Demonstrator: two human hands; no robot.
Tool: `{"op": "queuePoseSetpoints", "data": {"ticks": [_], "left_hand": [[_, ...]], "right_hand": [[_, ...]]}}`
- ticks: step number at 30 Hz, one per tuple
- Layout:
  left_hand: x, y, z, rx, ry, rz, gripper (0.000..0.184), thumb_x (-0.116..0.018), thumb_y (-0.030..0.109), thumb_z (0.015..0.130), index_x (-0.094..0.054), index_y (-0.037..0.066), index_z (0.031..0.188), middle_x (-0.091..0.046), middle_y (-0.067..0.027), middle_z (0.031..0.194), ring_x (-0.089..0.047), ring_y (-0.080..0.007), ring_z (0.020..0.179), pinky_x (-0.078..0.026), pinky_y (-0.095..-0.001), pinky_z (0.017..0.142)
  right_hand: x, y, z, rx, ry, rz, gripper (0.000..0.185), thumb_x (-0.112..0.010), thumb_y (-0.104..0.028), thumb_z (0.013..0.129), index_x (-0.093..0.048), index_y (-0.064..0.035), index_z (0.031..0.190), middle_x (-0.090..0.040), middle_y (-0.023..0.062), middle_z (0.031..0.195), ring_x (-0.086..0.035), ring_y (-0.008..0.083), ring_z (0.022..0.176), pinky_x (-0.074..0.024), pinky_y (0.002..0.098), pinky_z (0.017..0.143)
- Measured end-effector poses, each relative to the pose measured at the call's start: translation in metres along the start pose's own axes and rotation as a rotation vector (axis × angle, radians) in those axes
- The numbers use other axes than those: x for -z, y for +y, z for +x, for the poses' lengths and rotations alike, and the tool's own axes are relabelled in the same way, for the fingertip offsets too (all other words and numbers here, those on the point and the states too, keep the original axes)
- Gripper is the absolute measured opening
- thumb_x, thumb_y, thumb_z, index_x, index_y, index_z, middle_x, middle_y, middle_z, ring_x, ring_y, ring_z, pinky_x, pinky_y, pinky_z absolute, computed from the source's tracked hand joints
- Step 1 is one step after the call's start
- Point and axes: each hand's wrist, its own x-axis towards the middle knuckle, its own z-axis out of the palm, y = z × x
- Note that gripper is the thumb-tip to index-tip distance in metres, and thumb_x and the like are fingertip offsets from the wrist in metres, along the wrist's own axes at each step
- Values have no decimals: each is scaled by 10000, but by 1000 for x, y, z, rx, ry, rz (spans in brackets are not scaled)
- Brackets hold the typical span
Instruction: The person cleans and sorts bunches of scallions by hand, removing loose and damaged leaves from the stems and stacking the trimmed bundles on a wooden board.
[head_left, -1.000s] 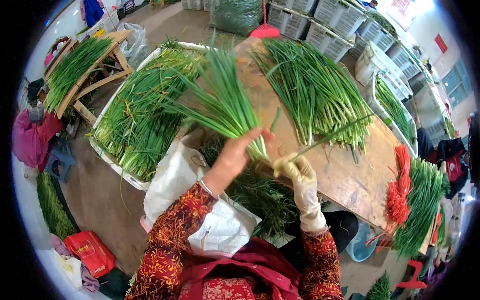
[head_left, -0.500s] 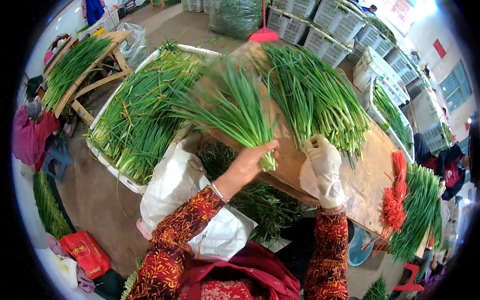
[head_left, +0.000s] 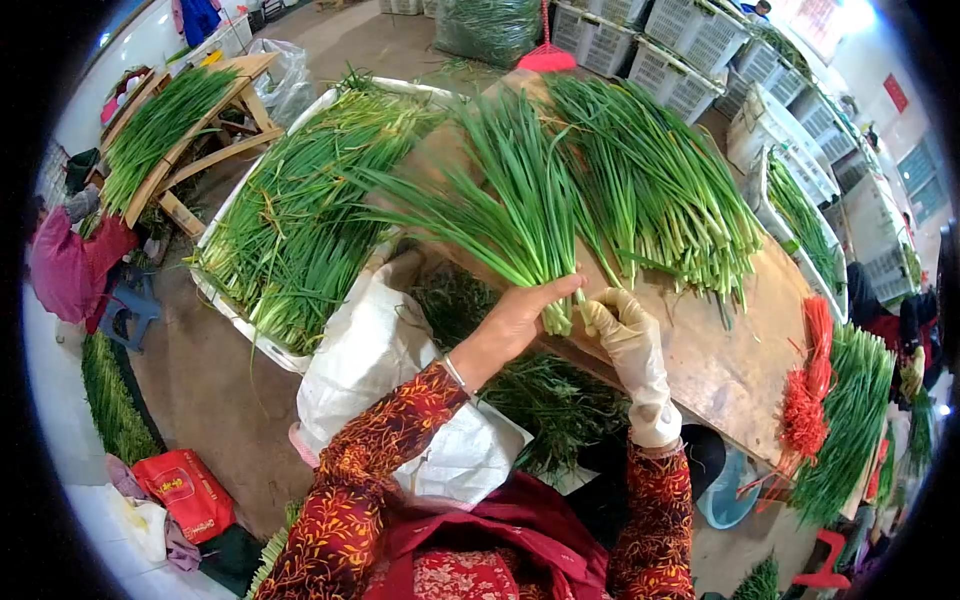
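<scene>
My bare left hand (head_left: 525, 320) is closed around a bunch of garlic chives (head_left: 530, 215), just above its pale cut ends; the leaves fan up and to the left over the board. My right hand (head_left: 630, 335), in a whitish glove, has its fingers pinched together right beside those cut ends. What lies between the gloved fingertips is too small to make out. Beyond my hands, a large heap of garlic chives (head_left: 665, 190) rests on the wooden board (head_left: 715, 335), cut ends facing me.
Left of the board stands a white crate (head_left: 215, 285) full of loose chives. Red ties (head_left: 808, 390) lie at the board's right edge, beside another chive pile (head_left: 850, 420). A white sack (head_left: 365, 360) hangs near my lap. Stacked crates (head_left: 690, 40) stand behind; people work at both sides.
My right hand has come left and down from the heap's edge to the held bunch's cut ends. The bunch in my left hand has swung more upright. The whole view has shifted slightly.
</scene>
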Motion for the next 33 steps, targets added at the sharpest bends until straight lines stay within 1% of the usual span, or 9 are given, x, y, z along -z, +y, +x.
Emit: {"op": "queuePoseSetpoints", "data": {"ticks": [5,10,11,12,16,17,22,28,33], "left_hand": [[4,10,-5,33,-35,29,291,-612,148,817,-525,43,1075,-603,-36,957,-594,-143,855,-499,-284,729],[15,32,1,6,-54,-20,330,-589,190,832,-491,52,1115,-609,-65,953,-605,-187,882,-521,-312,686],[15,36,0,8,-54,-19,330,-589,190,832,-491,52,1115,-609,-65,953,-605,-187,882,-521,-312,686],[14,39,-1,-2,-72,-7,347,-591,184,830,-483,53,1132,-606,-68,960,-603,-193,893,-522,-316,688],[9,41,-5,-69,5,-9,292,-580,172,837,-508,19,1074,-604,-90,970,-602,-182,870,-508,-287,695],[8,39,-4,-90,25,-42,267,-571,160,841,-513,19,1061,-603,-74,908,-597,-165,808,-504,-295,685],[7,30,-5,-98,56,-31,231,-582,163,834,-528,24,1010,-554,-27,779,-558,-127,715,-493,-292,640],[10,2,-7,13,85,-10,301,-641,159,799,-549,-14,1028,-597,-41,888,-572,-111,772,-481,-250,684],[0,1,-8,-49,115,-13,251,-640,134,795,-569,15,1005,-603,-22,917,-582,-118,802,-478,-255,714]], "right_hand": [[-2,-4,-3,-97,-74,201,158,-568,-180,856,-571,-28,814,-511,-30,654,-458,50,600,-385,180,544],[-9,-6,-34,-70,-671,-403,163,-565,-238,823,-594,-82,857,-589,66,698,-583,199,694,-450,315,638],[-10,19,-38,266,-629,-598,136,-601,-191,803,-609,-81,883,-590,65,675,-594,179,679,-462,291,639],[-4,11,-38,290,-555,-858,142,-606,-188,796,-615,-87,895,-614,92,760,-606,215,704,-470,318,639],[13,-3,-1,213,149,-778,128,-608,-191,797,-606,-86,869,-605,98,781,-598,194,675,-473,337,610],[15,-2,14,347,255,-870,120,-604,-176,768,-586,-91,851,-590,131,712,-595,299,680,-465,394,583],[18,20,50,328,241,-1159,142,-614,-174,758,-587,-56,830,-596,124,709,-595,299,662,-460,398,597],[-1,-3,18,284,182,-592,156,-649,-181,768,-608,-41,820,-584,60,641,-536,137,538,-422,266,502],[-13,1,3,122,91,-380,195,-648,-204,767,-587,-31,833,-599,80,691,-570,152,607,-443,266,571]]}}
